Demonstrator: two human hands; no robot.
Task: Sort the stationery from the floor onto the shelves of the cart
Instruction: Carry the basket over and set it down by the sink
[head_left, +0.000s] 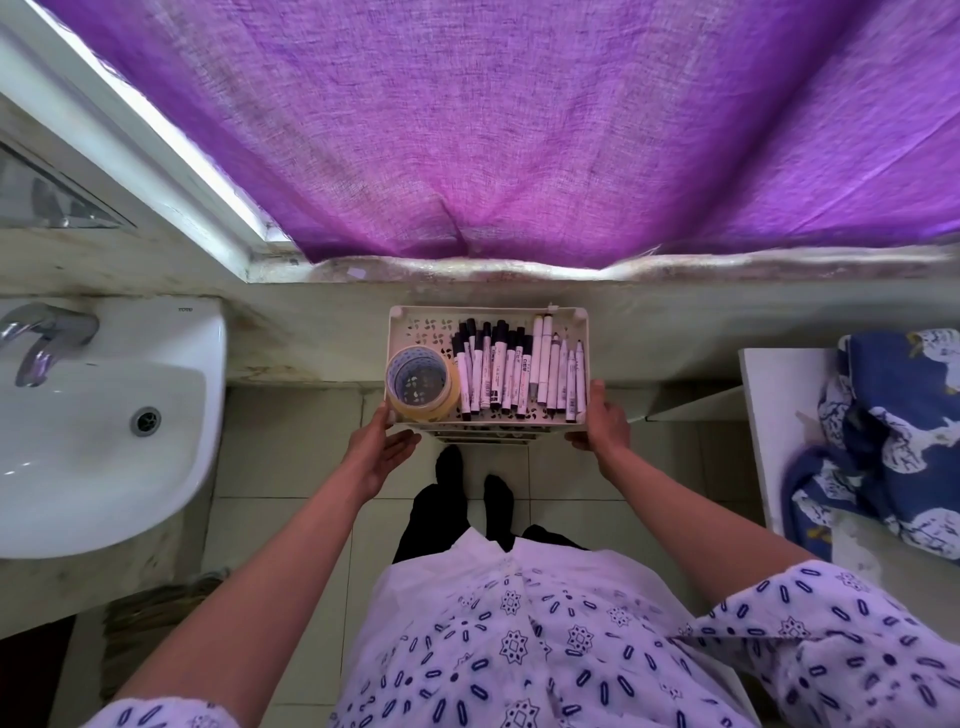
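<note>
The white plastic cart (488, 315) stood against the wall at twelve o'clock from the person's feet, its top shelf seen from above. On that shelf a stack of tape rolls (422, 383) sat at the nine o'clock side, touching a row of black-capped whiteboard markers (493, 370) laid side by side; slimmer white pens (558, 371) lay at the three o'clock side. The left hand (378, 453) was at the cart's seven o'clock corner, fingers straight and relaxed, thumb touching the rim, gripping nothing. The right hand (600, 422) held the five o'clock corner, thumb over the rim and fingers curled beneath. A white washbasin (104, 431) was at nine o'clock, a purple curtain (519, 130) hung above, and blue patterned cloth (883, 431) lay at three o'clock.
</note>
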